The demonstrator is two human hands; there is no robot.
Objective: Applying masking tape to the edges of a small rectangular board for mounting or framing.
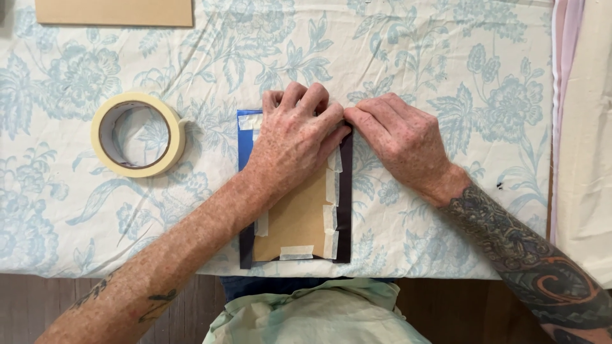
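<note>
We press our left hand (296,137) flat over a tan card (296,220) taped onto a dark backing sheet (345,210) at the near edge of the floral cloth (446,76). Our right hand (398,140) pinches the sheet's far right corner, fingertips meeting the left's. A masking tape roll (138,134) lies left, apart.

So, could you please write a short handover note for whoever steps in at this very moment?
Left hand: flat on the tan card, pinning it to the dark backing sheet.
Right hand: fingertips pressing at the card's top right corner.
Tape roll: on the floral cloth, left of the work.
Done: tape strips along the right edge, one at the bottom, some at left.
Left: top edge hidden under the hands; check it.
</note>
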